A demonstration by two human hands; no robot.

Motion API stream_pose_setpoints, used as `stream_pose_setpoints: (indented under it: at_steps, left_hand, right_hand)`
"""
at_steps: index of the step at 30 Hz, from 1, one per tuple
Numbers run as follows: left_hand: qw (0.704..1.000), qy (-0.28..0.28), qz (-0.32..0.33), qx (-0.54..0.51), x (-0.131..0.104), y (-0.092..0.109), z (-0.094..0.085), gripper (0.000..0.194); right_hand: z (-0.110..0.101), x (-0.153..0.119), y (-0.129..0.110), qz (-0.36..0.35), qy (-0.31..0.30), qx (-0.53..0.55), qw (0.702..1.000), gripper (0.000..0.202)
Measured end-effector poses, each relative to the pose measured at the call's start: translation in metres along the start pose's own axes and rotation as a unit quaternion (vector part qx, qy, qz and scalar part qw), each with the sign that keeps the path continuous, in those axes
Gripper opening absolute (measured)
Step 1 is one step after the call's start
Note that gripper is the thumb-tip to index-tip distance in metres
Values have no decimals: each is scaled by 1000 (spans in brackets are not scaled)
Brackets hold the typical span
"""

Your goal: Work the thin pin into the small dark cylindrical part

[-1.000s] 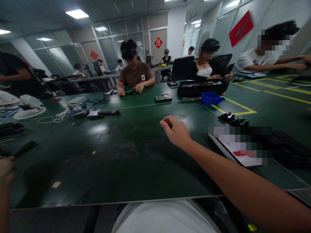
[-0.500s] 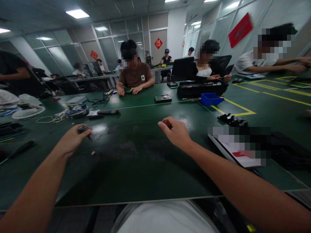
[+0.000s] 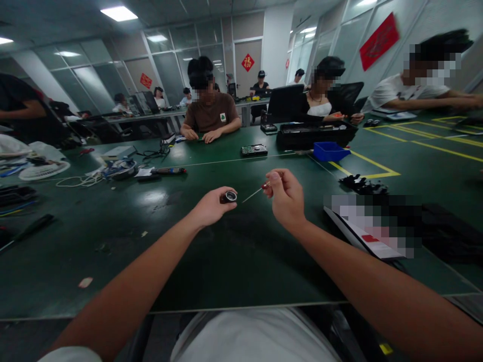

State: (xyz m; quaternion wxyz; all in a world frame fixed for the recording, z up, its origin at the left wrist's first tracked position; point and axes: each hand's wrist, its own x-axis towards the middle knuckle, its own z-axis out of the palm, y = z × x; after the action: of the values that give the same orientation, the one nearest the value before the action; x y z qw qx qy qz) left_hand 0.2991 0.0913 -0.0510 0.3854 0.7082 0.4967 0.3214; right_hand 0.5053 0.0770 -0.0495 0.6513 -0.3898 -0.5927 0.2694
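Observation:
My left hand [image 3: 213, 207] is closed around a small dark round part [image 3: 228, 197], which has a silvery ring on the end facing me. What kind of part it is I cannot tell. Just to the right, my right hand [image 3: 287, 195] grips a screwdriver [image 3: 253, 194] by its reddish handle. Its thin metal shaft slants down and left, with the tip a short way from the round part, apparently not touching it. Both hands are raised over the green table [image 3: 211, 271]; the fingers cover much of the screwdriver's handle.
Beyond my hands lie a hard drive [image 3: 254, 150], a blue bin [image 3: 330, 151] and a long black casing [image 3: 316, 136]. A tool with a red end [image 3: 169, 171] and a cable tangle [image 3: 119, 170] lie left. Black pieces [image 3: 363, 184] sit right. A person [image 3: 211, 113] works opposite.
My left hand has moved right to the middle with the round part, its ringed end now showing. My right hand has shifted slightly right and turned, bringing the screwdriver's shaft into view.

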Motion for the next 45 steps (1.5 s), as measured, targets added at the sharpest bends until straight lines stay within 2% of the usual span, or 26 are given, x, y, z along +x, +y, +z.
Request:
stream_pose_setpoints:
  at_steps: [3,6,10,20,24,30,34,38,41,45]
  left_hand:
    - [999,12,24,41,-5,6,17,30]
    - [996,45,36,70,-11,8,29,30]
    - [995,59,42,71,-14,3,35,30]
    - [989,94,71,85,-14,-11,28,36]
    - [988,100,71,94,-14,-11,28,37]
    - [984,115,69,121,-12,-13,25,37]
    - [980,129,73,130,-11,-16,23,38]
    - [978,124,86,143,-11,-19,23,37]
    - [978,117,89,147,-11,-19,24,38]
    - [977,123,80,154,-11,-18,23,37]
  right_hand:
    - [0,-1,1,-13,13,-1,1000,29]
    - [0,-3,2,-26,-15,-17,999,28]
    - [0,-3,3,-37,-52,-67,996,25]
    - [0,-1,1,-47,-62,-108,991,22]
    - [-2,-1,-4,-58,-55,-173,982,27]
    - [-5,1,0,-98,-113,-180,972,16]
    - [-6,3,2,-78,-122,-199,969,20]
    - [-4,3,-1,-69,-112,-243,961,34]
    - [-3,3,0,-70,-120,-237,962,25]
    - [-3,2,0,-57,-141,-208,966,26]
